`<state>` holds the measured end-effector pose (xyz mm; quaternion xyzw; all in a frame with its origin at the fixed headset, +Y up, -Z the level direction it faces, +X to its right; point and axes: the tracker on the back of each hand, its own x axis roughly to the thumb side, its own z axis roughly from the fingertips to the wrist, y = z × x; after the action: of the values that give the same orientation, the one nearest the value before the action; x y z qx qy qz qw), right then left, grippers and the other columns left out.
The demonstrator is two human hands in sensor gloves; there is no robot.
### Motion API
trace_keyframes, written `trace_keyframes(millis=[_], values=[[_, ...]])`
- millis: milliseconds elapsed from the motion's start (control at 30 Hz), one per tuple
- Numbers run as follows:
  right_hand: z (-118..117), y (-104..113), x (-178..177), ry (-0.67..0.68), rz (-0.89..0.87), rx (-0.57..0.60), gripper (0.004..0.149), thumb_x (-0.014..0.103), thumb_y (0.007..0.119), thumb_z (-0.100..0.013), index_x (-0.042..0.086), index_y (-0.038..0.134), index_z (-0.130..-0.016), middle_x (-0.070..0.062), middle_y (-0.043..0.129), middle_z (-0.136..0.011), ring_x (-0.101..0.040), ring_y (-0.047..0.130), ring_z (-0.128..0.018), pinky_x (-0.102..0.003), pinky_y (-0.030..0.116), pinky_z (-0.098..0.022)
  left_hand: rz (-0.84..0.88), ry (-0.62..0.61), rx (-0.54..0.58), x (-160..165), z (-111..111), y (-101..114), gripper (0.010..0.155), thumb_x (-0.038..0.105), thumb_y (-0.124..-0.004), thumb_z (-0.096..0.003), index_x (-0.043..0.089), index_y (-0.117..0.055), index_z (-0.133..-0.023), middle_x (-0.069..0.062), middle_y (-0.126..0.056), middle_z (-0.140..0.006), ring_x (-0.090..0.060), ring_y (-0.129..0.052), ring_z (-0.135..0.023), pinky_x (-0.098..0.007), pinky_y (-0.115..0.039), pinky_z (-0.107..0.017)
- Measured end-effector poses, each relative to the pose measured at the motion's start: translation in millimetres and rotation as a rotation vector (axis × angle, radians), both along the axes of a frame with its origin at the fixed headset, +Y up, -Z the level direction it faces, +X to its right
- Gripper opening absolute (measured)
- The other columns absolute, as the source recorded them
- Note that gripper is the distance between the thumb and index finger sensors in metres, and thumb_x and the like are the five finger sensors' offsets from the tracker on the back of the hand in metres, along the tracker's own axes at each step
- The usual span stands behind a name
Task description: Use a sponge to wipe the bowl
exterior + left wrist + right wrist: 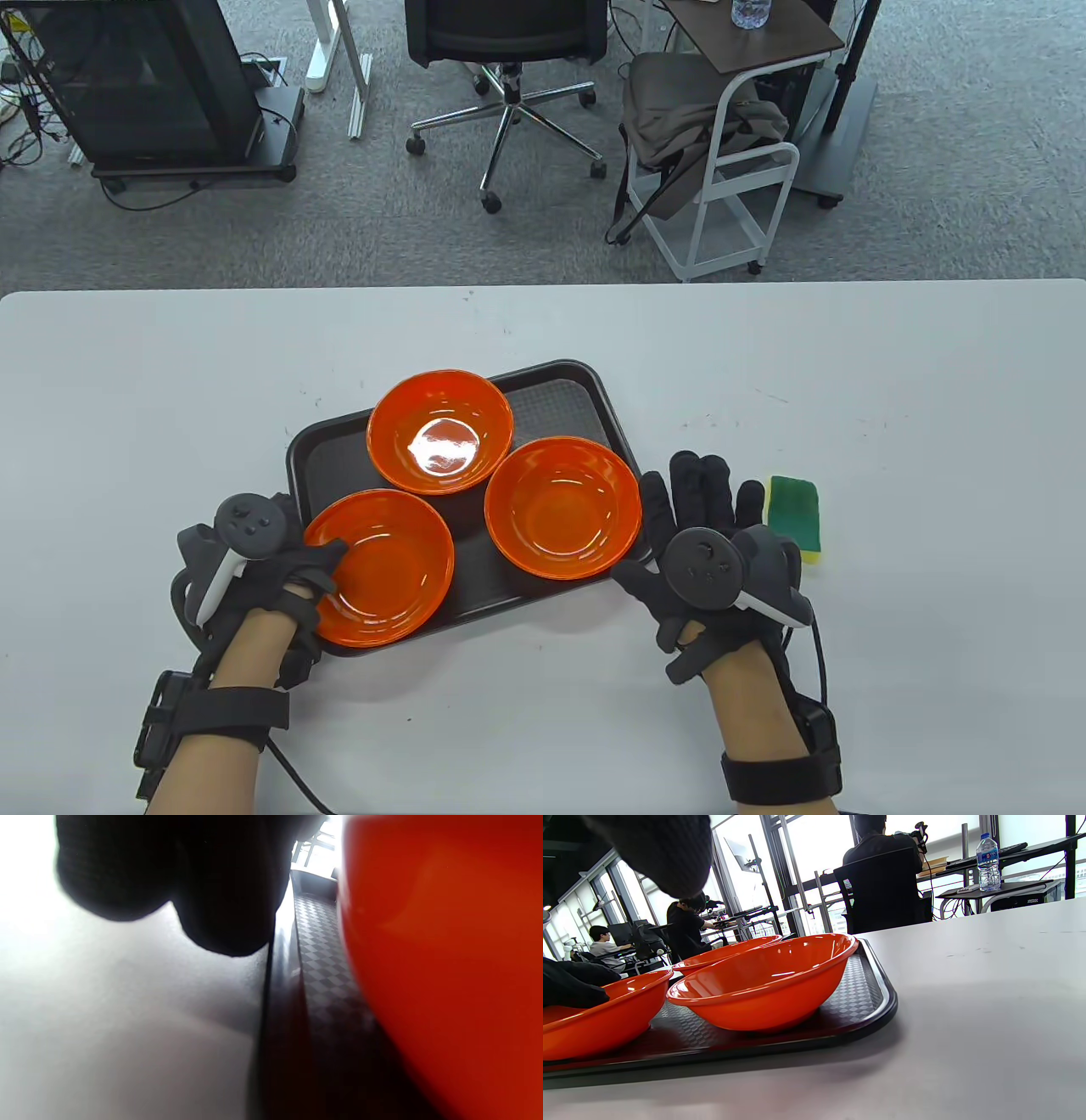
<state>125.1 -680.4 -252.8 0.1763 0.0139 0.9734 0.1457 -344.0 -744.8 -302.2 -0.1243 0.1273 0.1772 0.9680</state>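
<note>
The left hand (254,552) holds the lower-left bowl (379,567) by its rim to keep it steady. The right hand (713,552) lies flat and holds nothing, just beside the sponge (794,516).

Black tray (335,450), 2 spare bowls (562,507)

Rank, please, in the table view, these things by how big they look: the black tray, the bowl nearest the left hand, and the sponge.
Largest to smallest, as they look in the table view:
1. black tray
2. bowl nearest the left hand
3. sponge
All three lie on the table at a similar distance from the camera, so the order looks reliable.
</note>
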Motion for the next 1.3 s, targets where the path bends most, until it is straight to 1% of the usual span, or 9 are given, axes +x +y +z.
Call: trace_keyframes(millis=[133, 300, 500, 700, 767, 900, 1000, 1100, 1300], values=[[0.3, 0.0, 0.1, -0.001, -0.003, 0.002, 0.089, 0.058, 0.078, -0.054, 0.015, 0.016, -0.103, -0.027, 0.002, -0.108, -0.057, 0.003, -0.097, -0.078, 0.006, -0.056, -0.014, 0.013, -0.013, -3.6, -0.9, -5.0, 0.080, 0.056, -0.091, -0.0443, 0.019, -0.056, -0.106, -0.008, -0.095, -0.064, -0.018, -0.105, -0.028, -0.039, -0.092, -0.025], [1.2, 1.4, 2.3, -0.009, -0.019, 0.009, 0.088, 0.057, 0.078, -0.054, 0.015, 0.017, -0.103, -0.027, 0.003, -0.108, -0.058, 0.004, -0.097, -0.078, 0.006, -0.057, -0.012, 0.018, -0.011, -5.9, -1.3, -6.4, 0.072, 0.053, -0.091, -0.0445, 0.018, -0.065, -0.102, -0.006, -0.098, -0.054, -0.012, -0.105, -0.018, -0.036, -0.094, -0.019], [1.5, 1.2, 3.6, -0.014, -0.026, 0.003, 0.088, 0.057, 0.078, -0.054, 0.014, 0.018, -0.103, -0.027, 0.003, -0.108, -0.058, 0.005, -0.097, -0.078, 0.006, -0.057, 0.031, 0.023, 0.000, -9.5, -1.3, -6.5, 0.066, 0.047, -0.092, -0.0442, 0.017, -0.070, -0.099, -0.007, -0.099, -0.052, -0.010, -0.106, -0.015, -0.034, -0.095, -0.017], [2.0, 1.3, 4.6, -0.016, -0.030, -0.002, 0.088, 0.057, 0.078, -0.054, 0.014, 0.018, -0.103, -0.027, 0.003, -0.108, -0.058, 0.005, -0.097, -0.078, 0.006, -0.057, 0.133, 0.050, -0.010, -18.8, -0.4, -4.9, 0.058, 0.043, -0.092, -0.0438, 0.017, -0.076, -0.094, -0.007, -0.100, -0.050, -0.010, -0.106, -0.013, -0.034, -0.095, -0.016], [2.0, 1.1, 5.2, -0.019, -0.033, -0.003, 0.088, 0.057, 0.078, -0.054, 0.014, 0.018, -0.103, -0.027, 0.003, -0.108, -0.058, 0.005, -0.097, -0.078, 0.006, -0.057, 0.174, 0.049, 0.004, -20.8, 0.8, 0.9, 0.056, 0.042, -0.091, -0.0441, 0.017, -0.078, -0.092, -0.007, -0.100, -0.050, -0.011, -0.106, -0.013, -0.034, -0.095, -0.016], [1.8, 1.1, 6.3, -0.024, -0.035, -0.007, 0.088, 0.057, 0.078, -0.054, 0.014, 0.018, -0.103, -0.027, 0.003, -0.108, -0.058, 0.004, -0.097, -0.078, 0.006, -0.057, 0.225, 0.038, 0.081, -22.2, 5.9, 23.3, 0.054, 0.042, -0.090, -0.0447, 0.017, -0.078, -0.091, -0.006, -0.100, -0.050, -0.011, -0.106, -0.013, -0.034, -0.095, -0.016], [1.7, 1.0, 7.1, -0.027, -0.037, -0.009, 0.088, 0.057, 0.078, -0.054, 0.014, 0.018, -0.103, -0.027, 0.003, -0.108, -0.058, 0.005, -0.097, -0.078, 0.006, -0.057, 0.309, 0.015, 0.144, -21.2, 14.1, 40.1, 0.053, 0.042, -0.089, -0.0454, 0.017, -0.078, -0.091, -0.007, -0.101, -0.050, -0.011, -0.106, -0.013, -0.034, -0.095, -0.016], [1.1, 0.7, 8.2, -0.031, -0.038, -0.012, 0.088, 0.057, 0.078, -0.054, 0.014, 0.018, -0.103, -0.027, 0.003, -0.108, -0.058, 0.005, -0.097, -0.078, 0.006, -0.057, 0.325, -0.027, 0.192, -17.5, 24.1, 54.4, 0.053, 0.042, -0.088, -0.0459, 0.016, -0.078, -0.091, -0.007, -0.101, -0.050, -0.011, -0.106, -0.013, -0.034, -0.095, -0.016], [-2.3, -3.9, 17.3, -0.068, -0.043, -0.028, 0.088, 0.056, 0.078, -0.054, 0.014, 0.018, -0.103, -0.027, 0.003, -0.108, -0.058, 0.005, -0.097, -0.078, 0.007, -0.057, 0.331, -0.086, 0.229, -9.8, 33.9, 65.3, 0.053, 0.042, -0.088, -0.0463, 0.016, -0.078, -0.091, -0.007, -0.101, -0.050, -0.011, -0.106, -0.013, -0.035, -0.095, -0.016]])
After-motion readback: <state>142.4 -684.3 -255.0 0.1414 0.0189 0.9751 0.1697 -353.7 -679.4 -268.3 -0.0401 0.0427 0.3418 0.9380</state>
